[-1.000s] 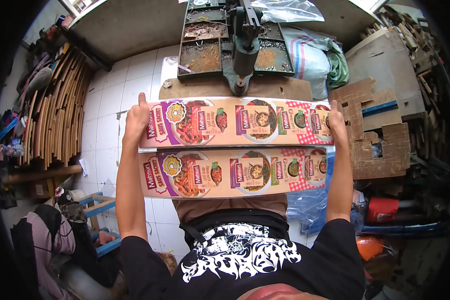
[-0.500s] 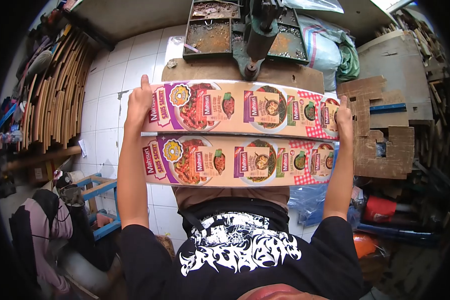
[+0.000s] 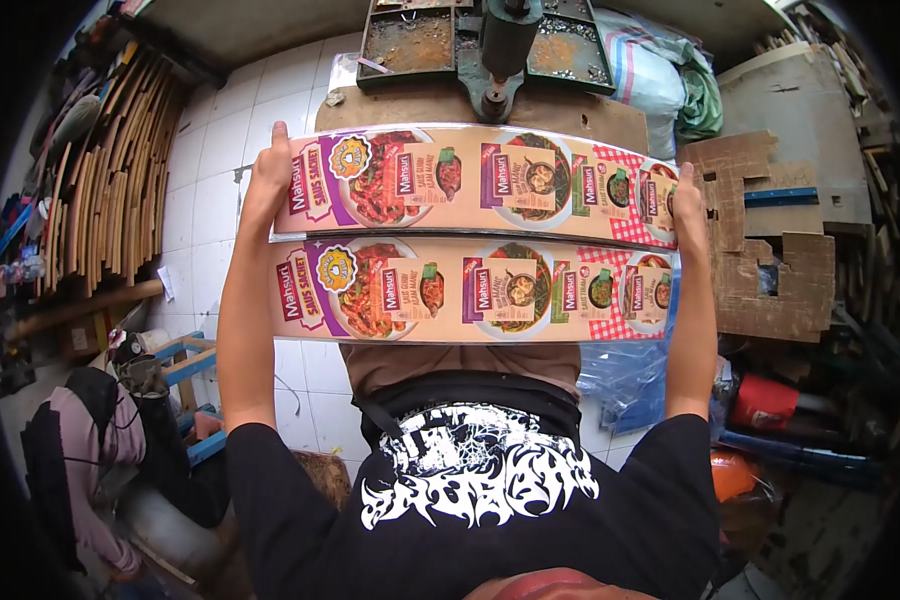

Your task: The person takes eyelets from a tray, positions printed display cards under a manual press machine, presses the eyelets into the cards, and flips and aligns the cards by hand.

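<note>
My left hand (image 3: 272, 168) is closed around the left end of a long printed panel (image 3: 460, 190), thumb pointing up. At its other end my right hand (image 3: 687, 208) grips the edge, thumb also up. The panel shows food dishes and "Mahsuri Saus Sachet" lettering on beige and purple, with a red checked part at the right. Directly below it is a second panel (image 3: 445, 290) with the same print, nearer my body. A narrow dark gap runs between the two; whether they are joined I cannot tell.
A green machine (image 3: 495, 105) with metal trays (image 3: 407, 48) stands beyond the panels, over a brown board (image 3: 390, 115). Stacked brown strips (image 3: 120, 170) are at left, above a blue frame (image 3: 195, 365). White sacks (image 3: 645, 70) and cut-out boards (image 3: 780, 260) lie at right.
The view has tilted down slightly, so the machine, the panels and my shirt sit higher in the picture. Both hands keep the same hold on the panel ends.
</note>
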A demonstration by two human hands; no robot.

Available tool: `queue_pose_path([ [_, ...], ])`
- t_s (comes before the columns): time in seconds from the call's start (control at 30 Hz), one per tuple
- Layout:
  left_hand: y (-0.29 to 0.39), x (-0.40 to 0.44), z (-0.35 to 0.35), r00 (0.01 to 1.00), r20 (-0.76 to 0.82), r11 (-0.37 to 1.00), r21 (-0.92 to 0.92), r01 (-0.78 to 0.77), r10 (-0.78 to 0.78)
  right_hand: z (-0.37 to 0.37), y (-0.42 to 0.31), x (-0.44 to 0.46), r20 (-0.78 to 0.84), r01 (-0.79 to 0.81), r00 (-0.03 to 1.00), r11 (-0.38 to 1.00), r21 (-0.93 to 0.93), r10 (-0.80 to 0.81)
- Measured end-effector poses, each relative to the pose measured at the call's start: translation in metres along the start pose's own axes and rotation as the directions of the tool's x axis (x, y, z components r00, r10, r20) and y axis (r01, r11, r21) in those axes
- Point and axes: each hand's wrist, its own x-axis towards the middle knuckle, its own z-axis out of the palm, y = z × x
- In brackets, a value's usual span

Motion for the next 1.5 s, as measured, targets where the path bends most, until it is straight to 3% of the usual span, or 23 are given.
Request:
queue_pose_path([
  [0.07, -0.001, -0.002, 0.0, 0.997, 0.009, 0.995, -0.067, 0.071, -0.071, -0.001, 0.005, 0.003, 0.028, -0.002, 1.0, 0.999, 0.039, 0.001],
  [0.23, 0.002, -0.005, -0.001, 0.999, 0.036, 0.998, -0.055, 0.028, -0.026, 0.0, 0.002, -0.004, 0.059, 0.052, 0.996, 0.985, 0.166, -0.062],
  [0.3, 0.005, -0.01, -0.002, 0.997, 0.073, 0.996, -0.076, 0.04, -0.034, -0.001, -0.004, -0.01, 0.052, 0.06, 0.996, 0.985, 0.162, -0.069],
  [0.37, 0.008, -0.013, -0.003, 0.998, 0.032, 0.998, -0.036, 0.058, -0.056, -0.002, -0.017, -0.019, -0.029, 0.104, 0.994, 0.995, -0.011, -0.104],
  [0.43, -0.004, 0.003, -0.003, 0.998, -0.01, 0.998, -0.003, 0.057, -0.057, 0.0, -0.011, -0.011, -0.051, 0.127, 0.991, 0.992, -0.002, -0.127],
  [0.5, -0.009, 0.009, -0.004, 1.0, -0.015, 1.0, 0.006, 0.018, -0.018, 0.001, -0.008, -0.009, 0.063, 0.199, 0.976, 0.968, 0.152, -0.211],
  [0.53, -0.007, 0.006, -0.004, 1.0, -0.016, 1.0, 0.004, 0.016, -0.016, 0.002, -0.01, -0.013, 0.091, 0.172, 0.976, 0.957, 0.234, -0.197],
  [0.7, -0.024, 0.024, -0.005, 0.99, -0.023, 0.989, 0.054, -0.135, 0.136, 0.002, -0.014, -0.018, 0.131, 0.176, 0.968, 0.95, 0.257, -0.214],
  [0.83, -0.036, 0.042, -0.003, 0.994, 0.007, 0.993, -0.014, -0.113, 0.113, -0.001, -0.008, -0.006, 0.2, 0.14, 0.962, 0.965, 0.222, -0.186],
  [1.1, -0.037, 0.041, -0.003, 0.994, 0.001, 0.994, -0.009, -0.107, 0.107, 0.002, -0.01, -0.008, 0.136, 0.138, 0.977, 0.976, 0.167, -0.161],
  [1.5, -0.026, 0.027, -0.002, 0.996, -0.006, 0.996, -0.032, -0.084, 0.084, 0.005, -0.014, -0.012, 0.15, 0.058, 0.983, 0.958, 0.282, -0.104],
])
